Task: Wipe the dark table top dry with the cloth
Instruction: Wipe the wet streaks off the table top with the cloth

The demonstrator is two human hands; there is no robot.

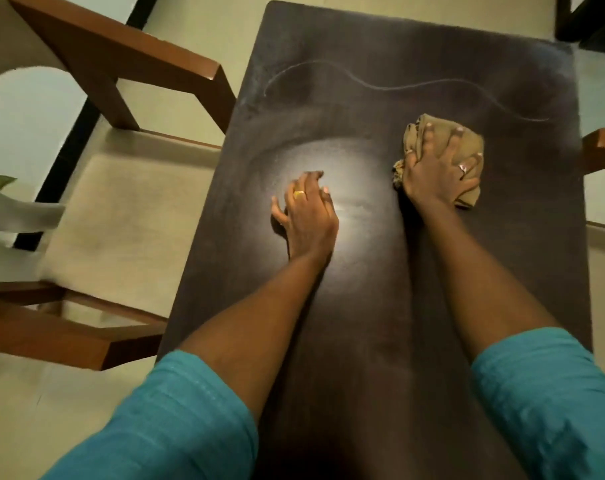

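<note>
Now cloth point(443, 147) bunched under right hand point(439, 174), on table top point(363, 306).

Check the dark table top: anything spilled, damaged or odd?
A thin pale wavy streak crosses the far end of the dark table top, beyond the crumpled tan cloth under the right hand. It looks like a wipe or drying mark, not damage. Nothing else stands out.
</note>
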